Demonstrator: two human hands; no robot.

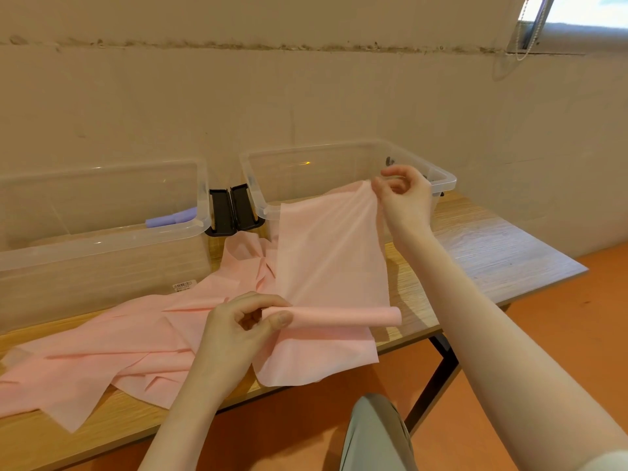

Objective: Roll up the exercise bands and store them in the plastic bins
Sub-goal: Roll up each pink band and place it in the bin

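A long pink exercise band (326, 253), thin and matte, runs from the desk's (482, 246) near edge away toward the right clear plastic bin (438, 180); its loose remainder lies crumpled leftward. The left hand (238, 324) pinches the end of a small rolled tube lying crosswise. The right hand (401, 195) pinches the raised far part. A purple roll (171, 217) lies in the left bin (102, 246)

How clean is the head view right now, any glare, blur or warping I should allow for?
Head view: sharp on both hands and the pink band; small glare spots on the clear bins; wide-angle bending of the table edge; window blown out top right.
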